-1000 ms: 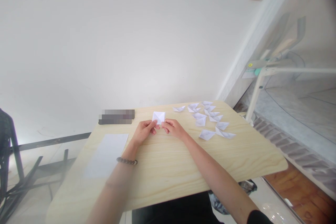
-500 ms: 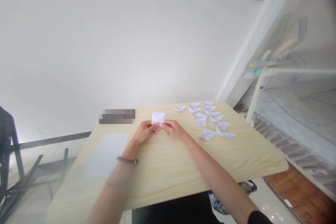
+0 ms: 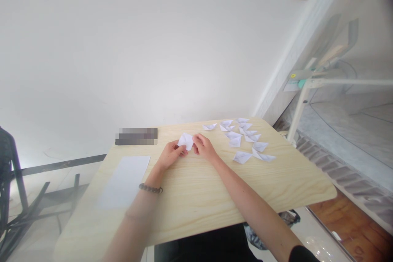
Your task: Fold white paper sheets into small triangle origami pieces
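A small folded square of white paper (image 3: 186,141) is held up over the middle of the table. My left hand (image 3: 172,154) pinches its lower left side, the thumb lying across the front. At its right corner, my right hand (image 3: 203,146) grips the edge between thumb and fingers. Fold lines show on the paper's face; its back is hidden. To the right stand several folded white paper boats (image 3: 242,156), grouped loosely toward the table's far right. A beaded bracelet circles my left wrist.
The pale wooden table (image 3: 196,200) touches the white wall behind. White paper sheets (image 3: 125,181) lie at its left, with a dark, pixelated object (image 3: 136,136) beyond them. A black chair frame (image 3: 15,180) is on the left; a white metal frame (image 3: 299,108) is on the right.
The folded paper has turned from square-on to tilted. My right hand has shifted from its lower edge up to the right corner, while my left keeps its hold.
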A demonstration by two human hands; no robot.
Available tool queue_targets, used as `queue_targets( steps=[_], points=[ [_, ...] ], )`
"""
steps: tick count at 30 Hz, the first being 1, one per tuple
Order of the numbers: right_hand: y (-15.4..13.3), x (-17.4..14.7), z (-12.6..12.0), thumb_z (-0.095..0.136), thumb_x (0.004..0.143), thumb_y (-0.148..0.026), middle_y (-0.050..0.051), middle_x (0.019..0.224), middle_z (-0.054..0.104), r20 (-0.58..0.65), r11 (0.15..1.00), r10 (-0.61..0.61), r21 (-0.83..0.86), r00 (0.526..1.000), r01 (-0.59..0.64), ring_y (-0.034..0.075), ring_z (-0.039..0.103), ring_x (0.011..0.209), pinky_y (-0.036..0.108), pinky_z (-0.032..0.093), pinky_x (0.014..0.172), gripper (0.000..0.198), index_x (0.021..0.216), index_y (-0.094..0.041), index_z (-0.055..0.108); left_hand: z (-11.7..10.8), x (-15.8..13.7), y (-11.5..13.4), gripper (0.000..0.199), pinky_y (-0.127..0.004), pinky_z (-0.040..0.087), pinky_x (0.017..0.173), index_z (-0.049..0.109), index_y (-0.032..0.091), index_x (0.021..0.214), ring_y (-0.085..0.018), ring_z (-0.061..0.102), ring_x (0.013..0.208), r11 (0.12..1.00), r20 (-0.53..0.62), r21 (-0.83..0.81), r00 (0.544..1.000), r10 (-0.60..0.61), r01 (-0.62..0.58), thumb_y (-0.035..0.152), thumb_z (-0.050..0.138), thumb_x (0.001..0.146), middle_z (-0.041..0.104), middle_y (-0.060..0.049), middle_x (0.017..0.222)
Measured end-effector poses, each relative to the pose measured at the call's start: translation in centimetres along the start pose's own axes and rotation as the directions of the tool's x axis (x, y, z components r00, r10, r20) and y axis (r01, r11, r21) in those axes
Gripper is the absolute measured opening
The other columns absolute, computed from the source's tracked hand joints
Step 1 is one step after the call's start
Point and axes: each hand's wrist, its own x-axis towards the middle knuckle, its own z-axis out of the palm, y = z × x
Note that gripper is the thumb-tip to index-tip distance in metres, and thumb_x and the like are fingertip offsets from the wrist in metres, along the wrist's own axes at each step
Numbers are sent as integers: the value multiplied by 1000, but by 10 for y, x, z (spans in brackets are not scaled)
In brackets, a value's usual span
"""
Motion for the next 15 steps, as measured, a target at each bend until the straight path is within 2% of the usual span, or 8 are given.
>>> queue_targets(
  steps=[6,15],
  points=[
    [2,0,0,40,78,-45,-4,55,50,19,1000,-11,7,1000,11,6,43,41,17,35,41,29,75,-17,48,0,-1,1,35,-31,50,62,56,11,89,-18,59,71,999,-6,-16,999,37,-37,39,56,69,63,-8,80],
    [1,-1,0,42,78,-44,-4,51,51,17,1000,5,15,1000,-5,6,44,40,18,35,40,29,73,-17,49,-1,-1,3,37,-30,49,61,55,11,89,-18,59,68,1000,6,5,1000,25,-25,40,58,67,63,-6,73]
  ],
)
